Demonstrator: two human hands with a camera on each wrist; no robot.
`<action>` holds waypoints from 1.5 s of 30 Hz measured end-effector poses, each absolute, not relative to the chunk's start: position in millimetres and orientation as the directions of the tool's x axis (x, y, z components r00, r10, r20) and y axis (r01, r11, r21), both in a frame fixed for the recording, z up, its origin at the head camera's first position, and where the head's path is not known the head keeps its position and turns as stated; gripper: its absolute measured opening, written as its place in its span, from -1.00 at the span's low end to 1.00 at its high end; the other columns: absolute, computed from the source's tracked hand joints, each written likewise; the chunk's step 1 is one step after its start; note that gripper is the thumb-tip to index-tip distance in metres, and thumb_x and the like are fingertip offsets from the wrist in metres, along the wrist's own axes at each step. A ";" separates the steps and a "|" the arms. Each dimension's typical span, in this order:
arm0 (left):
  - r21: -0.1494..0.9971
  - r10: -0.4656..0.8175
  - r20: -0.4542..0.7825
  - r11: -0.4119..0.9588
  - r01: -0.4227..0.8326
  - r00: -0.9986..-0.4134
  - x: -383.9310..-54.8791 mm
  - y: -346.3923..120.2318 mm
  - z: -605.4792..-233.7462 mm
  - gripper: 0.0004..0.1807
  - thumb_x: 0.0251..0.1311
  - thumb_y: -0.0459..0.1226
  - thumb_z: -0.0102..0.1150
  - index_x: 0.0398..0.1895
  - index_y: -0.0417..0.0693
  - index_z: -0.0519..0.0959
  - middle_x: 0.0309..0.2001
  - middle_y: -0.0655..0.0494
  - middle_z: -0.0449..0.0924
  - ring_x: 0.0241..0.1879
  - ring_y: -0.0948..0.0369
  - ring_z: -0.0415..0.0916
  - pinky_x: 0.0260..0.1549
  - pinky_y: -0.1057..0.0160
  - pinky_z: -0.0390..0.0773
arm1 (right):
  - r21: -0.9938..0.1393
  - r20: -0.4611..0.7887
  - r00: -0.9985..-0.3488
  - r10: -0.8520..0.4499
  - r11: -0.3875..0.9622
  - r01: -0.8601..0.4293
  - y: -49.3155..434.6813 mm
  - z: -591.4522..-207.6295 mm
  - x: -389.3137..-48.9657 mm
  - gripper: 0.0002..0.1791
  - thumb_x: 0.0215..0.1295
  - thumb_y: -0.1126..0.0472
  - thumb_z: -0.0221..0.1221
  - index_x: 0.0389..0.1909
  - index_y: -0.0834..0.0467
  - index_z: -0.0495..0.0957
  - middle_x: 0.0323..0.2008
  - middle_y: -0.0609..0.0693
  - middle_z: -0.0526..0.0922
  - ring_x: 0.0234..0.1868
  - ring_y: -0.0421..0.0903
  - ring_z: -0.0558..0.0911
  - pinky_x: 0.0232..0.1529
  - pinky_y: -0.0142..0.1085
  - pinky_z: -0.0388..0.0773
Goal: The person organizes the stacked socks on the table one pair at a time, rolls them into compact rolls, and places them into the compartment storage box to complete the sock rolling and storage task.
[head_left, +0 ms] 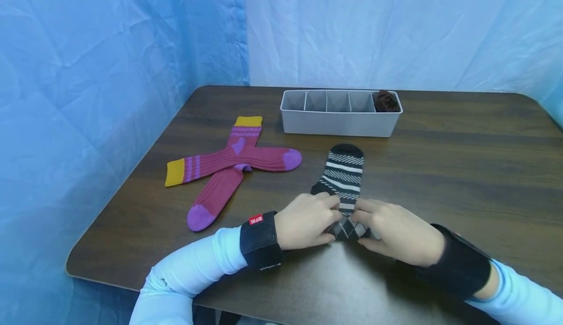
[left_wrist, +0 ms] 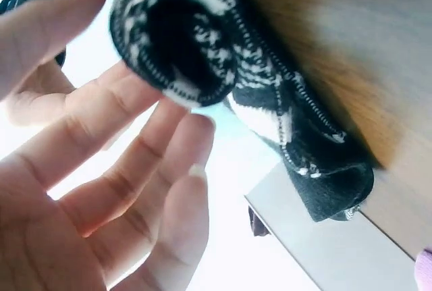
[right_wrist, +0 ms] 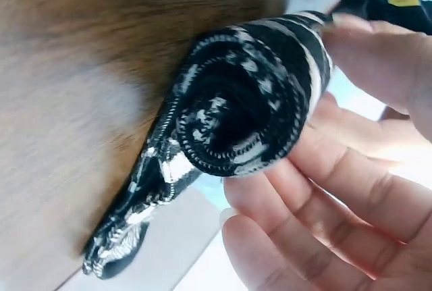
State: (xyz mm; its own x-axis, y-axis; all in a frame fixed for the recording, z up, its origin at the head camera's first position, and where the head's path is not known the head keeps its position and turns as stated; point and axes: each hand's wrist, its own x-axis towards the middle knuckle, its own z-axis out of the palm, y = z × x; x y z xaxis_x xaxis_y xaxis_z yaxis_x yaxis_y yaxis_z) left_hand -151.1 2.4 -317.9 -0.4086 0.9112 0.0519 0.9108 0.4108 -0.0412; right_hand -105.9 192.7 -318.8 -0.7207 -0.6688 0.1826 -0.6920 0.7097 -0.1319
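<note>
A black, white and grey patterned sock (head_left: 346, 176) lies lengthwise in front of the person, its black toe pointing away. Its near end is rolled up into a coil, and the spiral layers of the roll (left_wrist: 138, 44) show at that side in the left wrist view. My left hand (head_left: 310, 221) holds the roll's left end between thumb and fingers. At the right end, my right hand (head_left: 391, 229) pinches the coil (right_wrist: 287, 98), thumb on one side and fingertips on the other. The flat part stretches beyond both hands.
Two magenta socks with yellow cuffs and purple toes lie crossed on the left, one sock (head_left: 264, 159) over the other (head_left: 220, 193). Behind stands a grey divided box (head_left: 336, 123), with a dark brown bundle (head_left: 386, 101) in its rightmost compartment. The wooden table (head_left: 462, 168) has rounded corners.
</note>
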 end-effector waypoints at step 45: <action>0.329 0.847 -0.031 0.510 0.795 -0.530 -164.5 3.8 -321.0 -0.74 0.07 -0.33 0.02 -0.16 0.02 0.29 -0.40 0.17 0.53 -0.48 0.37 0.42 -0.57 0.52 0.36 | -0.093 0.243 -0.713 -0.658 0.716 -0.692 191.2 -321.4 -118.1 -0.77 -0.11 0.32 0.15 -0.33 0.10 0.46 -0.43 -0.16 0.42 -0.48 -0.35 0.33 -0.47 -0.50 0.39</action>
